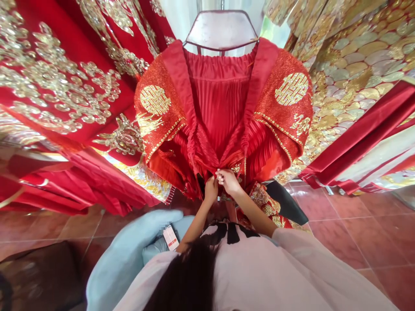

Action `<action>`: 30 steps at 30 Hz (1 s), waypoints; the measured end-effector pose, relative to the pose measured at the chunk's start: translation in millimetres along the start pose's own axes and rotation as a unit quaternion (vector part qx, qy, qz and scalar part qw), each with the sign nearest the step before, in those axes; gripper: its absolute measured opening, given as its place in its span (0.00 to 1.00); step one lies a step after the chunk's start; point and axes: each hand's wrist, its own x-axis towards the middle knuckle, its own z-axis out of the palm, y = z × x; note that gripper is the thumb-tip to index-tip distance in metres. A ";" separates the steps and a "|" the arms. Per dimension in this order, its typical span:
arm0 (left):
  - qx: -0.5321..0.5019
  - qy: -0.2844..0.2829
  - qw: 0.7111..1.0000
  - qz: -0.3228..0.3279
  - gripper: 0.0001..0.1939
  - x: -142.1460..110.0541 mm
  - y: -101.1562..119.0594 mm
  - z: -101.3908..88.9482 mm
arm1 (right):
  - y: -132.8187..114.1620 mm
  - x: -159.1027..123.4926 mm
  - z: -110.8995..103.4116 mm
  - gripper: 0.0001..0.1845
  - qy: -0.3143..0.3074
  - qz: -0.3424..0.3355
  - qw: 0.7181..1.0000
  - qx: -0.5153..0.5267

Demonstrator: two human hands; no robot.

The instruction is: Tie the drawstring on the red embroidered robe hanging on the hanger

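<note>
A red robe [223, 112] with gold embroidered sleeves hangs on a dark hanger [222, 30] straight in front of me, its pleated red lining showing between the open front edges. My left hand [210, 190] and my right hand [228, 180] are side by side at the lower front where the two red edges meet. Both hands have their fingers pinched closed on the fabric there. What exactly sits between the fingertips is too small to make out.
More red and gold embroidered garments [65, 99] hang close on the left, and gold scale-patterned cloth [359, 65] with red satin hangs on the right. A pale blue garment [129, 255] with a tag [170, 237] drapes over my left arm. Red floor tiles [356, 233] lie below.
</note>
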 end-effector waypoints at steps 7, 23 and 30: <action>0.015 0.006 0.999 0.031 0.14 8.2 8.0 1.4 | -84.4 -10.7 35.6 0.08 0.009 -0.161 0.981 0.104; -0.001 0.018 1.000 -0.002 0.13 -3.3 9.1 7.7 | -74.3 -11.5 33.3 0.14 -0.001 -0.191 0.981 0.025; -0.026 0.024 0.999 -0.013 0.13 -10.7 9.9 -4.4 | -59.1 -4.3 21.7 0.19 0.037 -0.268 0.954 -0.132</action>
